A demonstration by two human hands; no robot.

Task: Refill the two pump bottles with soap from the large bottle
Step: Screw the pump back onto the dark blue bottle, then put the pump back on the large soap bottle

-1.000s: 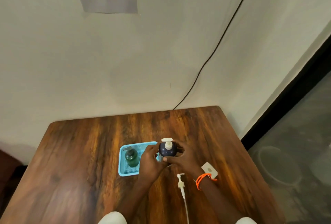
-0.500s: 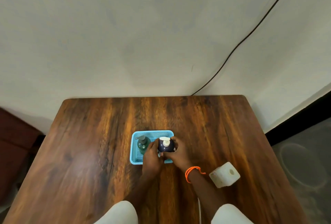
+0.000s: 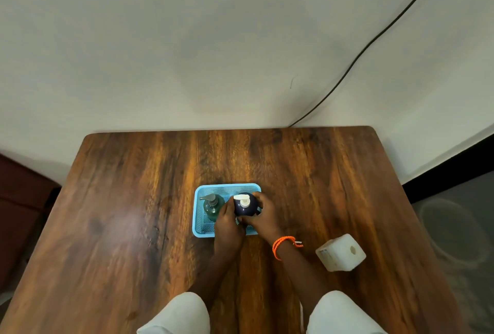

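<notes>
Both hands close on the dark pump bottle (image 3: pixel 246 206), and that grip is the centre of the scene. The left hand (image 3: pixel 227 222) wraps the bottle's left and near side with curled fingers; the right hand (image 3: pixel 263 217) cups its right side, fingers curled round the far edge. Between them only the white pump head and a patch of the dark rounded body show. The bottle stands upright over the right half of the blue mesh tray (image 3: pixel 199 216); whether its base rests on the tray floor or hangs just above it is hidden by the hands.

Just beside it, in the tray's left half, the green pump bottle (image 3: pixel 212 206) stands upright with its grey pump fitted, untouched by either hand, though the left hand's knuckles come close. The tray sits near the middle of the wooden table (image 3: pixel 120 213).

Near the right forearm, which wears an orange wristband (image 3: pixel 282 245), a white cube-shaped object (image 3: pixel 340 253) lies tilted on the table, well apart from the tray; it may be the large soap container, but its shape is too indistinct to be sure. A black cable (image 3: pixel 369 45) runs down the wall behind.

Both pump bottles carry their pumps and share the tray, so the task looks at or near its end, with the dark bottle being set in place. Fill levels cannot be read, so whether both refills are complete cannot be told
</notes>
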